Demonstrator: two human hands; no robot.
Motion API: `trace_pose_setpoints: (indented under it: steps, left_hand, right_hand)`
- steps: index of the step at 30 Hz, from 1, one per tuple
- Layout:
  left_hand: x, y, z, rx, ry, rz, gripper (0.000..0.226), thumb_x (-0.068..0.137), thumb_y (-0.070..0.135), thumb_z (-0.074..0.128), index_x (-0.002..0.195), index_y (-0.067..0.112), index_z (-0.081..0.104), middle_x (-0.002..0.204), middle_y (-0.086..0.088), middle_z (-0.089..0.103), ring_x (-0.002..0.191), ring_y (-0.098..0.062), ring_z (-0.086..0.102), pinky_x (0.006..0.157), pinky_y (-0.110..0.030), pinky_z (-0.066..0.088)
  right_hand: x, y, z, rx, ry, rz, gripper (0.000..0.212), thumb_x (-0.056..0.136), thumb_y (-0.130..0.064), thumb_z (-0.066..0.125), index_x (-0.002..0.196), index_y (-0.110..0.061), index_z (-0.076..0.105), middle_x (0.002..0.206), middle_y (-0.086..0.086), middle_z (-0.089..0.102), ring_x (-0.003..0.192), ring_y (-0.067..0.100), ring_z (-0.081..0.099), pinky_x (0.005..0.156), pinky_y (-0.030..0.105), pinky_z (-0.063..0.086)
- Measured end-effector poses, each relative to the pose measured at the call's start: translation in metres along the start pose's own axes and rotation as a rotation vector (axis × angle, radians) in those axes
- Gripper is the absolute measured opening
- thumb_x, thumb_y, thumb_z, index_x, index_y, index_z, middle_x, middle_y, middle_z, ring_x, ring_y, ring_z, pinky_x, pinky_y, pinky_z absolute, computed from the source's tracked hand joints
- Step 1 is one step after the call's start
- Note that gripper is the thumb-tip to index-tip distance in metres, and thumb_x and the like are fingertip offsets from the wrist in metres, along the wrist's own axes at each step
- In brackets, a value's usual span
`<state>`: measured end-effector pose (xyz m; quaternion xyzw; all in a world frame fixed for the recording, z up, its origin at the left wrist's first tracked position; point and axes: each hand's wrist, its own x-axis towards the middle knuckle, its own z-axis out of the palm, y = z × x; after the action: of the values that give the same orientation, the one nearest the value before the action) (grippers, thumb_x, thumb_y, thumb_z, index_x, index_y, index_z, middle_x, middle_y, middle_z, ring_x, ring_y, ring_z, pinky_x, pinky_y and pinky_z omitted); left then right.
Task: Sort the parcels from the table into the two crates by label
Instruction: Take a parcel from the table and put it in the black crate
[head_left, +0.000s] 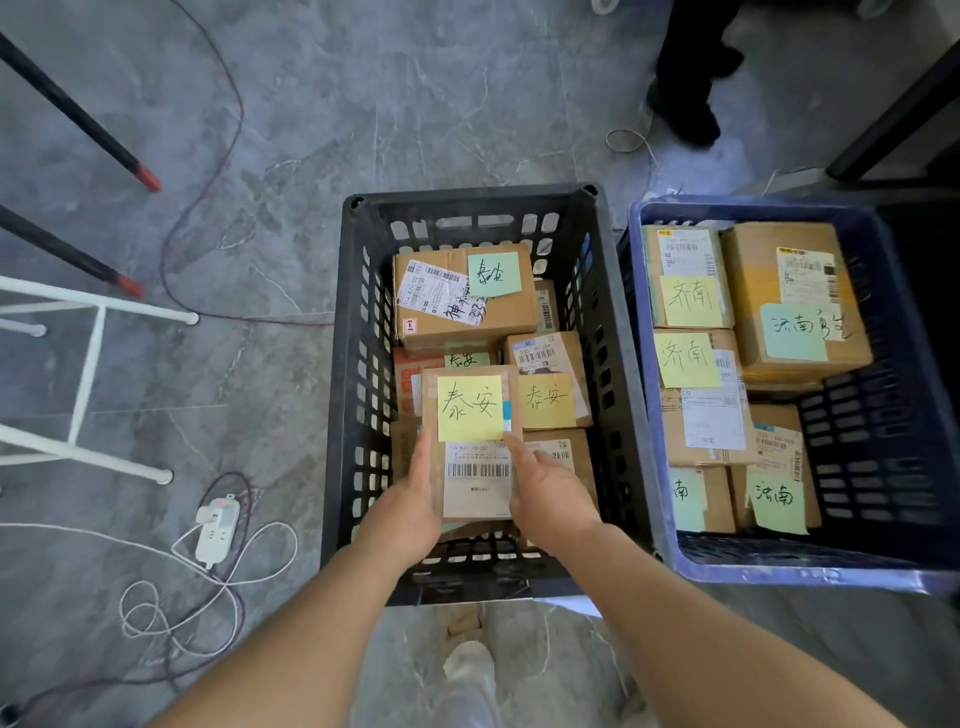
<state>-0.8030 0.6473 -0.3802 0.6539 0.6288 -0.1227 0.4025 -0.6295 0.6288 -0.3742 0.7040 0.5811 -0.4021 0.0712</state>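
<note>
A small cardboard parcel (475, 447) with a yellow handwritten note and a barcode label is held between both hands over the black crate (358, 364). My left hand (413, 501) grips its left edge and my right hand (545, 493) grips its right edge. Several parcels with yellow or green notes lie in the black crate beneath it, the largest (457, 306) at the far end. The blue crate (649, 415) to the right holds several parcels with differently written notes, among them a big box (789, 296).
Crates stand on a grey marbled floor. To the left are white frame legs (93, 358), black poles with red tips (130, 171), a white power strip (218, 527) and loose cables. A person's dark legs (685, 88) stand beyond the blue crate.
</note>
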Motion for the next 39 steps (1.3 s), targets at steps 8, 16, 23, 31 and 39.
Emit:
trace_pose_setpoints:
  steps: [8,16,23,31,39]
  left_hand:
    - [-0.015,0.024,-0.022,-0.023,0.046,0.027,0.105,0.096,0.016,0.053,0.138,0.044,-0.038,0.112,0.001,0.06,0.076,-0.011,0.064,0.067,-0.032,0.058]
    - [-0.008,0.018,-0.01,0.0,0.033,0.005,0.105,0.095,0.017,0.053,0.138,0.043,-0.039,0.116,-0.001,0.061,0.077,-0.012,0.065,0.068,-0.035,0.059]
    - [0.0,-0.005,-0.024,-0.062,0.068,-0.023,0.105,0.097,0.015,0.053,0.135,0.05,-0.039,0.124,-0.003,0.062,0.09,-0.014,0.066,0.073,-0.034,0.059]
    - [0.048,-0.018,-0.026,0.032,0.119,-0.063,0.089,0.094,0.01,0.05,0.148,0.042,-0.013,0.116,-0.002,0.061,0.092,-0.019,0.064,0.075,-0.04,0.058]
    - [0.08,-0.02,-0.014,0.048,0.184,-0.156,0.086,0.092,0.008,0.052,0.154,0.027,-0.005,0.135,-0.01,0.047,0.109,-0.026,0.055,0.087,-0.043,0.054]
  right_hand:
    - [-0.008,-0.006,-0.032,0.017,0.029,-0.026,0.08,0.095,-0.009,0.05,0.154,-0.03,0.0,0.137,0.005,0.044,0.119,0.021,0.05,0.092,0.034,0.053]
    - [-0.005,-0.001,-0.029,0.023,0.008,-0.042,0.082,0.094,-0.01,0.053,0.154,-0.031,0.001,0.137,0.005,0.045,0.12,0.021,0.05,0.093,0.036,0.053]
    - [0.024,-0.023,-0.013,-0.012,-0.011,-0.093,0.078,0.093,-0.008,0.051,0.153,-0.029,0.007,0.13,0.007,0.046,0.117,0.023,0.048,0.095,0.038,0.051]
    - [0.067,-0.031,0.007,0.006,-0.017,-0.061,0.077,0.094,-0.009,0.048,0.154,-0.026,0.003,0.132,0.008,0.043,0.12,0.025,0.046,0.095,0.039,0.05]
    - [0.098,-0.037,0.014,-0.029,-0.01,-0.086,0.076,0.095,-0.011,0.048,0.154,-0.023,0.003,0.132,0.009,0.04,0.118,0.024,0.046,0.095,0.038,0.049]
